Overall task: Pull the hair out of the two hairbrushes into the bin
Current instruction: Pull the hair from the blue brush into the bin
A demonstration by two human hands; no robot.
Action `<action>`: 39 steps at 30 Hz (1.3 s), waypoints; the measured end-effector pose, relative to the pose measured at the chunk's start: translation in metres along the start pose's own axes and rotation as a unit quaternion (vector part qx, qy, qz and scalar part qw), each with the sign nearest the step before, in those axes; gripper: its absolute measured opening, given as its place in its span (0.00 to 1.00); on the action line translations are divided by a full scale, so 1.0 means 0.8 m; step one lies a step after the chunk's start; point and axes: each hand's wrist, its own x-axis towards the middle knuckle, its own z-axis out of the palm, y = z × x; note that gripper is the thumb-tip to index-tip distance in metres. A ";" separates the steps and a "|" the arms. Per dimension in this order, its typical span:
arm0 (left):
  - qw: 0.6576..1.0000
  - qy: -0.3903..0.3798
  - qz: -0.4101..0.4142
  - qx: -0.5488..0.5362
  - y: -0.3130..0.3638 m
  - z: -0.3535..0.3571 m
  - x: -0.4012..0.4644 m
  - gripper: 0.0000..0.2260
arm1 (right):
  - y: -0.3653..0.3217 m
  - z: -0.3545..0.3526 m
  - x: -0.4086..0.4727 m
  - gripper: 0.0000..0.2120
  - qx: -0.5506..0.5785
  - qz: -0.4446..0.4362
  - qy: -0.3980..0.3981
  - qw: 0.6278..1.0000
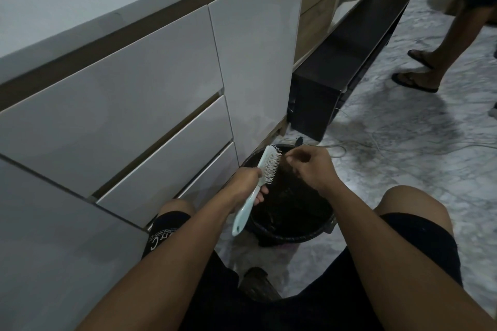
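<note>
Now I am gripping the pale hairbrush [258, 183] by its handle in my left hand [248, 183], fingers wrapped tight, holding it tilted over the black bin [290, 234] between my knees. My right hand [309, 166] is pinching at the bristles, fingertips closed, though I cannot tell how much hair they are holding. White drawer fronts [134, 121] are standing just beside the bin's left rim. Cables [376, 142] are trailing across the marble floor [403, 169] beyond, and another person's sandalled feet [414, 80] are standing well apart.
</note>
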 end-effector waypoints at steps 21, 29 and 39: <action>0.999 -0.009 0.023 0.025 -0.007 -0.004 0.007 0.10 | 0.022 0.009 0.008 0.01 -0.007 0.011 0.071 0.997; 0.996 0.054 -0.012 0.065 -0.022 -0.012 0.019 0.16 | 0.062 -0.006 0.018 0.08 0.053 0.130 0.176 0.974; 0.997 0.027 -0.060 0.046 -0.027 -0.003 0.027 0.15 | 0.079 0.002 0.028 0.13 0.142 0.265 0.058 0.952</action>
